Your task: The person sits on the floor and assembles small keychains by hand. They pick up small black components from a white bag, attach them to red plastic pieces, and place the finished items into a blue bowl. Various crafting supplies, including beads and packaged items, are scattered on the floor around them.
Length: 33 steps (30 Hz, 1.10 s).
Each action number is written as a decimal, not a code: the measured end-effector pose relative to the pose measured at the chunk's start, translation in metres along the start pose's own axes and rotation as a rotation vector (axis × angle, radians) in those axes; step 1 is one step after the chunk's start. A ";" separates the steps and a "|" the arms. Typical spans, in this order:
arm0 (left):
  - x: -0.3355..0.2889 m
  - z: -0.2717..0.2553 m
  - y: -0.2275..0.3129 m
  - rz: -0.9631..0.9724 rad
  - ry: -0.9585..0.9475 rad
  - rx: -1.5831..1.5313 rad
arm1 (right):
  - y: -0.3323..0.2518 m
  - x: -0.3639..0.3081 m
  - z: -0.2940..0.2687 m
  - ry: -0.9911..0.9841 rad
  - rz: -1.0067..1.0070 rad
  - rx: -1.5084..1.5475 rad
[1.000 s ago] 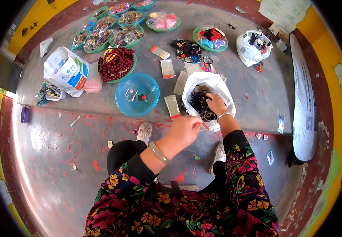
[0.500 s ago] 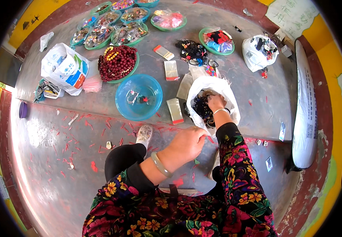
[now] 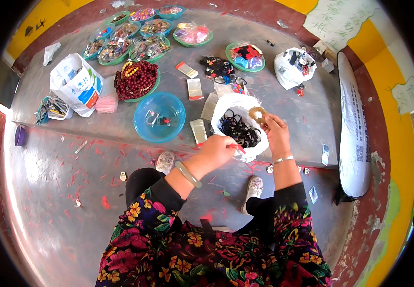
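Note:
My right hand (image 3: 277, 136) pinches a tan-gold hair tie (image 3: 252, 113) over the right rim of an open white bag (image 3: 225, 101). Black hair ties (image 3: 240, 133) fill the inside of this bag. At the bag's near left side is my left hand (image 3: 216, 149), its fingers closed on a thin red strip (image 3: 239, 148) that points toward the bag. To the left stands a blue basin (image 3: 140, 119) with a few small items on its bottom.
Dark red beads (image 3: 136, 81) lie heaped in a green basin, with bowls of packaged accessories (image 3: 154, 45) behind. White bags stand at far left (image 3: 80, 83) and right (image 3: 295, 69). Small flat boxes (image 3: 195, 89) lie mid-platform. Red strips litter the floor below the platform edge.
My right hand has come up out of the bag with the tan-gold hair tie. My left hand, still with the red strip, has moved forward to the bag's near side.

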<state>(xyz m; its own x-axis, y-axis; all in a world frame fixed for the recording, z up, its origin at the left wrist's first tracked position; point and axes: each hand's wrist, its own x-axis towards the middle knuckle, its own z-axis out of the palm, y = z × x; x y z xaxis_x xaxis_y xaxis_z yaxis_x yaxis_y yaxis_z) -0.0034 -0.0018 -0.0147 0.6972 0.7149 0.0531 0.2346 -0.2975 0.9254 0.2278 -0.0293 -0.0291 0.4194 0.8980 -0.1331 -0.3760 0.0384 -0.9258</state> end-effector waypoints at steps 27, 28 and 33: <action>-0.003 -0.043 0.018 -0.332 -0.377 -0.971 | -0.073 -0.091 0.028 -0.615 -0.150 -0.657; -0.004 -0.042 0.019 -0.321 -0.406 -0.957 | -0.077 -0.094 0.029 -0.637 -0.193 -0.675; -0.006 -0.037 0.023 -0.306 -0.543 -0.875 | -0.073 -0.101 0.033 -0.802 -0.306 -0.805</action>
<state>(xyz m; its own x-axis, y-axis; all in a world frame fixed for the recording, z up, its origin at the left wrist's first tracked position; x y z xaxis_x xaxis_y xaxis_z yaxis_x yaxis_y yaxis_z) -0.0278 0.0104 0.0202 0.9495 0.2409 -0.2009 0.0343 0.5570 0.8298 0.1857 -0.1080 0.0633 -0.3460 0.9294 0.1282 0.4009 0.2700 -0.8754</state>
